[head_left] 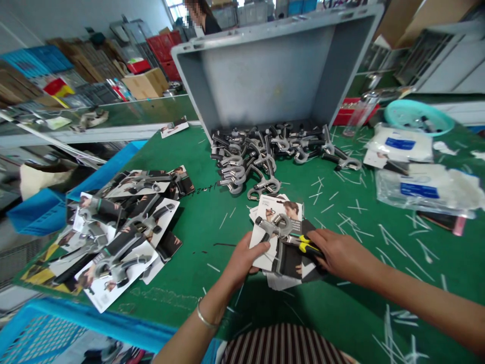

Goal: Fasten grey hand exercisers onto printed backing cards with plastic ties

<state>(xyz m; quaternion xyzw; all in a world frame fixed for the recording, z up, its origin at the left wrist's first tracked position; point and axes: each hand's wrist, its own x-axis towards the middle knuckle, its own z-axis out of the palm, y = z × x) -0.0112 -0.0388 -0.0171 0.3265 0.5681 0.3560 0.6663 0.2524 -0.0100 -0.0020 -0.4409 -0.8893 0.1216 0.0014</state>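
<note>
My left hand (pixel 246 258) is closed on the left edge of a printed card (pixel 265 253), its thumb on the card's face. A grey and black hand grip (pixel 280 226) lies on that card. My right hand (pixel 328 250) is wrapped round yellow and black pliers (pixel 307 246), whose jaws point left and touch the hand grip near its coil. More cards (pixel 282 282) lie under the held one. Beyond my hands, a pile of loose hand grips (pixel 242 162) spills from a grey crate (pixel 265 81) tipped on its side.
Carded hand grips (pixel 125 227) are heaped at the left. Cut white strips (pixel 354 227) litter the green table (pixel 170 298). Plastic bags (pixel 424 187), a turquoise bowl (pixel 417 114) and a red tray (pixel 356 112) stand at the right. Blue crate (pixel 41 323) at lower left; a person (pixel 206 20) behind.
</note>
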